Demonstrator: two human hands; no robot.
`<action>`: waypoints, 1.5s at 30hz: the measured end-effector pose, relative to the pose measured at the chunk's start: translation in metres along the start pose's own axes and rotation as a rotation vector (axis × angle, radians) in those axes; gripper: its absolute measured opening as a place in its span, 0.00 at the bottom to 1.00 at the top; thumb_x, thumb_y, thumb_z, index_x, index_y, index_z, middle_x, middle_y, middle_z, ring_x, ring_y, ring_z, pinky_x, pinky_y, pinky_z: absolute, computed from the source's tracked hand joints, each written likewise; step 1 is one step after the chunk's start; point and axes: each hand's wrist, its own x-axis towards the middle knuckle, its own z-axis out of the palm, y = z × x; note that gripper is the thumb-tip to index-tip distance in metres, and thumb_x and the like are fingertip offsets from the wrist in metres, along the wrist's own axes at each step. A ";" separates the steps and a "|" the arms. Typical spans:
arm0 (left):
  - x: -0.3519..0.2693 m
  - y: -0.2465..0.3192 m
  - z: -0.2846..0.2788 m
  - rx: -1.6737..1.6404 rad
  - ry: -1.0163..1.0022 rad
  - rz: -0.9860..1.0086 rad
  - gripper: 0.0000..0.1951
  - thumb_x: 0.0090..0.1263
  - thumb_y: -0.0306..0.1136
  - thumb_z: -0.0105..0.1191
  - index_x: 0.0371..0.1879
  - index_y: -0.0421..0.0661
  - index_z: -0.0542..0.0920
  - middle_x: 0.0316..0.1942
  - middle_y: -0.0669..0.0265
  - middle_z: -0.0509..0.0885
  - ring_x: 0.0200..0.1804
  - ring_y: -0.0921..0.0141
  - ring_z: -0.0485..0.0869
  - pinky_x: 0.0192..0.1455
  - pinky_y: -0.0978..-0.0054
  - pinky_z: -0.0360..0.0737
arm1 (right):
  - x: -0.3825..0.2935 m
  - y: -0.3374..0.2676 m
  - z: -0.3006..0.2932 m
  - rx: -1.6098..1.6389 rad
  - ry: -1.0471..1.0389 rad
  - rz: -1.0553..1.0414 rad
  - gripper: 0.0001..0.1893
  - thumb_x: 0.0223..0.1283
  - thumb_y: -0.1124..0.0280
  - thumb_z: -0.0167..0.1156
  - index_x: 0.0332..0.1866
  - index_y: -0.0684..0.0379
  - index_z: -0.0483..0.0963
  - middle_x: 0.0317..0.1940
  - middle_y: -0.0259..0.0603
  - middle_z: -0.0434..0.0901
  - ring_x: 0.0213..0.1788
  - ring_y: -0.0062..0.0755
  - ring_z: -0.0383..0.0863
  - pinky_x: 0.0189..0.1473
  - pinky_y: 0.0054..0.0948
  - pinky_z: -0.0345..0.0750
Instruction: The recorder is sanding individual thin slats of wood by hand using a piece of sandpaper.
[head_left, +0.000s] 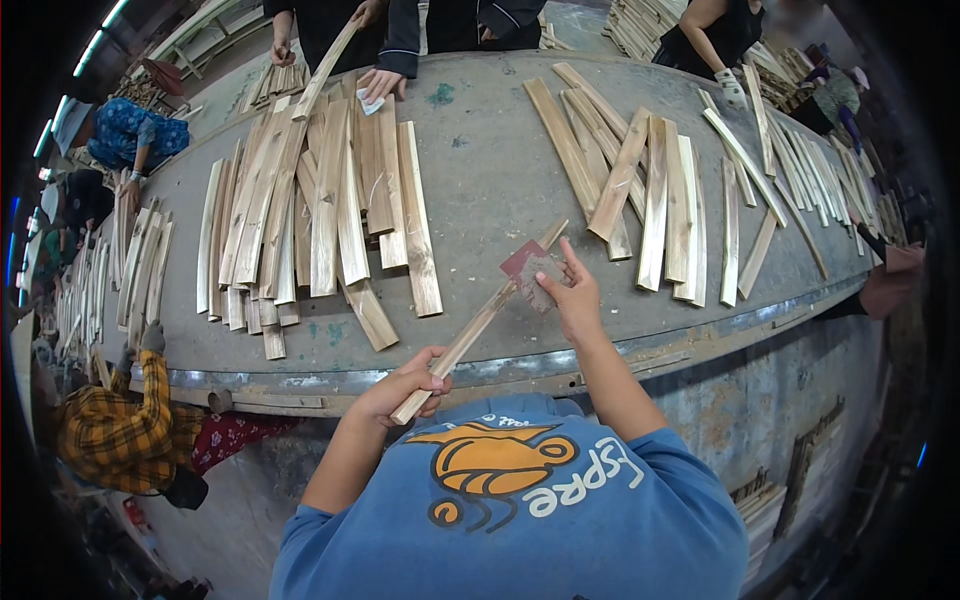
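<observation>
Near the table's front edge, my left hand (405, 386) grips the near end of a narrow wooden strip (474, 330). The strip slants up and away to the right, over the tabletop. My right hand (576, 296) holds a piece of sandpaper (538, 279) against the strip's far part, thumb on top and index finger stretched out. A dark red face and a worn grey-brown face of the sandpaper both show. The strip's far tip sticks out beyond the sheet.
A large pile of wooden slats (322, 202) lies left on the grey table (480, 180). More slats (656, 202) lie right. Across the table, a person's hand (384, 82) presses a whitish pad on a slat; another person holds a slat (326, 67). A gloved hand (731, 88) reaches in at right.
</observation>
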 end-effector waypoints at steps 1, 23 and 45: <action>0.000 0.001 -0.001 0.007 0.011 -0.003 0.29 0.65 0.29 0.54 0.66 0.49 0.61 0.32 0.66 0.72 0.21 0.79 0.69 0.21 0.82 0.67 | -0.002 -0.001 0.003 -0.097 -0.021 -0.067 0.41 0.58 0.83 0.66 0.77 0.60 0.57 0.57 0.44 0.77 0.54 0.27 0.80 0.53 0.26 0.80; -0.001 0.005 -0.012 0.164 0.036 0.008 0.30 0.64 0.29 0.53 0.66 0.48 0.60 0.33 0.67 0.73 0.22 0.78 0.70 0.23 0.81 0.69 | 0.005 -0.004 0.006 -0.241 -0.101 -0.094 0.41 0.56 0.82 0.68 0.77 0.55 0.60 0.58 0.42 0.76 0.58 0.25 0.76 0.59 0.22 0.73; -0.001 0.016 -0.019 0.317 0.080 -0.016 0.34 0.63 0.29 0.58 0.69 0.48 0.60 0.32 0.70 0.74 0.24 0.80 0.72 0.24 0.83 0.69 | -0.012 0.013 0.021 -0.417 -0.253 -0.225 0.38 0.59 0.79 0.67 0.76 0.53 0.63 0.66 0.41 0.74 0.65 0.24 0.71 0.66 0.25 0.69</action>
